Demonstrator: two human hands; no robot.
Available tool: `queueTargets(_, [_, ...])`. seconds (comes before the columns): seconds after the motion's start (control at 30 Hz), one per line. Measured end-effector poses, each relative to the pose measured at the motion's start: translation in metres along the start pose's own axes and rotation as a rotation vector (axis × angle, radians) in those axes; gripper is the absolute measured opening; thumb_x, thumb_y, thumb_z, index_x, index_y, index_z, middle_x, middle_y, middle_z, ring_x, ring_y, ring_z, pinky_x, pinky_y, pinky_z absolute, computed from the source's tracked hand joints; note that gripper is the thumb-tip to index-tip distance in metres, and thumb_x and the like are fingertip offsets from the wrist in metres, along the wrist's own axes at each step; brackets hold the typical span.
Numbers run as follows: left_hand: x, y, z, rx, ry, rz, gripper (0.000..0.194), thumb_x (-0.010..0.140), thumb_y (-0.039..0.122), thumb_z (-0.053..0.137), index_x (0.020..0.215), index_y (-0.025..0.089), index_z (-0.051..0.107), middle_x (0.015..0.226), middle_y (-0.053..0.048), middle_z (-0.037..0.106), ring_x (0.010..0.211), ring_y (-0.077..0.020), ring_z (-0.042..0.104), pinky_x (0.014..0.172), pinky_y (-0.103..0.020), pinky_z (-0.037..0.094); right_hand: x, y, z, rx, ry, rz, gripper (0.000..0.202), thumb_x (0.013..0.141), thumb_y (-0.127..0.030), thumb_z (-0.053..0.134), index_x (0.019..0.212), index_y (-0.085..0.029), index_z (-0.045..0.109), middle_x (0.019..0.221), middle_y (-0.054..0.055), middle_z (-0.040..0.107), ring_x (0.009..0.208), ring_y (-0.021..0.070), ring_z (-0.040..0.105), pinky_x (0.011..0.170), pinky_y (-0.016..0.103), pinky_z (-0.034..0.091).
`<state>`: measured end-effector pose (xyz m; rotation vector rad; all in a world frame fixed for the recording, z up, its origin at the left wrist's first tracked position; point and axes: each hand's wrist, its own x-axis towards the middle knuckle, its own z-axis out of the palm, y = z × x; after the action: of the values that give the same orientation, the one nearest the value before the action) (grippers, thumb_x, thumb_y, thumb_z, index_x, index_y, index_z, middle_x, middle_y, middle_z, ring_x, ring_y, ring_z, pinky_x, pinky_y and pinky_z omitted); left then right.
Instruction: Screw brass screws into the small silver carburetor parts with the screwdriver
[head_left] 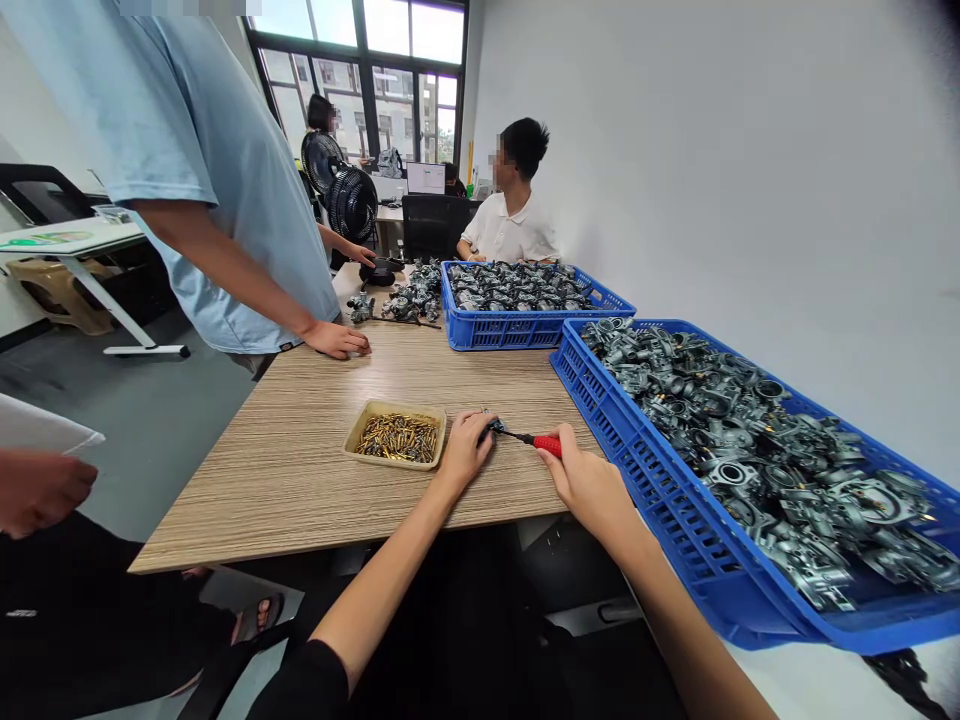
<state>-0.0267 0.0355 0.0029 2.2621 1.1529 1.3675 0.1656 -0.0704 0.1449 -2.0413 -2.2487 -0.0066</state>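
Note:
My right hand (589,480) is closed round the red handle of a screwdriver (547,443), whose dark shaft points left. The tip meets a small metal carburetor (495,426) on the table. Wrapped over that carburetor is my left hand (468,446), which hides most of it. Just left of this hand sits a cream plastic tub (349,445) filled with small brass jets (397,438).
A blue crate (622,420) heaped with carburetors stands at right; another blue crate (487,330) of them is behind. More carburetors (416,292) lie at the table's far end. A person in light blue (247,220) rests a hand on the left edge; another person (510,225) sits behind.

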Motion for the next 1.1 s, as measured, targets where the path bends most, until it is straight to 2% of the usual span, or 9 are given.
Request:
queueTargets(0.27, [0.0, 0.0, 0.0, 0.0, -0.003, 0.008, 0.037, 0.095, 0.013, 0.056, 0.13, 0.024, 0.063, 0.121, -0.006, 0.072, 0.118, -0.0249, 0.057, 0.107, -0.046, 0.047, -0.008, 0.001, -0.009, 0.157, -0.018, -0.112, 0.025, 0.107, -0.028, 0.037, 0.13, -0.022, 0.042, 0.1, 0.008, 0.077, 0.084, 0.0247, 0.076, 0.064, 0.027, 0.039])
queueTargets(0.4, [0.0, -0.002, 0.001, 0.003, -0.008, 0.004, 0.036, 0.096, 0.013, 0.056, 0.13, 0.024, 0.063, 0.121, -0.006, 0.072, 0.118, -0.0254, 0.057, 0.107, -0.047, 0.047, -0.006, 0.001, -0.005, 0.111, -0.025, -0.082, 0.023, 0.106, -0.027, 0.038, 0.127, -0.02, 0.044, 0.093, 0.009, 0.076, 0.08, 0.0242, 0.076, 0.061, 0.027, 0.038])
queueTargets(0.5, [0.0, -0.002, 0.002, -0.001, -0.008, 0.004, 0.037, 0.095, 0.013, 0.056, 0.13, 0.023, 0.063, 0.121, -0.006, 0.072, 0.117, -0.0254, 0.057, 0.107, -0.047, 0.047, -0.002, 0.001, 0.001, 0.015, 0.0, -0.039, 0.024, 0.108, -0.034, 0.037, 0.124, -0.02, 0.045, 0.082, 0.008, 0.075, 0.075, 0.026, 0.075, 0.057, 0.027, 0.037])
queueTargets(0.6, [0.0, -0.001, 0.002, -0.006, -0.007, 0.002, 0.037, 0.095, 0.012, 0.056, 0.13, 0.024, 0.063, 0.122, -0.006, 0.072, 0.118, -0.0255, 0.057, 0.108, -0.047, 0.047, -0.001, 0.002, 0.003, -0.027, 0.014, -0.019, 0.027, 0.108, -0.043, 0.037, 0.119, -0.02, 0.048, 0.08, 0.008, 0.075, 0.074, 0.0274, 0.075, 0.055, 0.028, 0.037])
queueTargets(0.83, [0.001, 0.002, 0.0, -0.009, -0.001, 0.002, 0.036, 0.095, 0.013, 0.056, 0.129, 0.024, 0.063, 0.121, -0.006, 0.073, 0.117, -0.0251, 0.057, 0.107, -0.047, 0.048, -0.006, 0.005, -0.004, 0.204, 0.024, -0.163, 0.022, 0.107, -0.032, 0.038, 0.126, -0.022, 0.043, 0.106, 0.008, 0.076, 0.089, 0.0234, 0.076, 0.067, 0.027, 0.043])
queueTargets(0.93, [0.001, 0.002, -0.001, -0.011, 0.004, 0.002, 0.037, 0.095, 0.012, 0.056, 0.129, 0.024, 0.063, 0.121, -0.006, 0.073, 0.117, -0.0249, 0.058, 0.107, -0.047, 0.048, -0.004, 0.003, -0.001, 0.138, 0.023, -0.12, 0.019, 0.107, -0.031, 0.038, 0.122, -0.022, 0.045, 0.097, 0.007, 0.076, 0.084, 0.0243, 0.076, 0.063, 0.027, 0.041])
queueTargets(1.03, [0.0, 0.001, -0.001, -0.005, -0.003, -0.001, 0.037, 0.095, 0.013, 0.056, 0.13, 0.024, 0.064, 0.12, -0.006, 0.073, 0.117, -0.0249, 0.058, 0.107, -0.048, 0.048, 0.0, 0.001, 0.005, -0.018, 0.039, -0.007, 0.028, 0.107, -0.043, 0.037, 0.117, -0.019, 0.047, 0.079, 0.008, 0.074, 0.072, 0.0269, 0.074, 0.057, 0.028, 0.036])
queueTargets(1.1, [0.0, 0.001, -0.001, -0.002, -0.009, -0.003, 0.037, 0.095, 0.013, 0.056, 0.13, 0.024, 0.064, 0.121, -0.006, 0.073, 0.117, -0.025, 0.059, 0.107, -0.048, 0.048, 0.001, 0.001, 0.006, -0.059, 0.05, 0.025, 0.033, 0.107, -0.049, 0.037, 0.114, -0.019, 0.048, 0.074, 0.008, 0.073, 0.069, 0.0272, 0.073, 0.055, 0.027, 0.035])
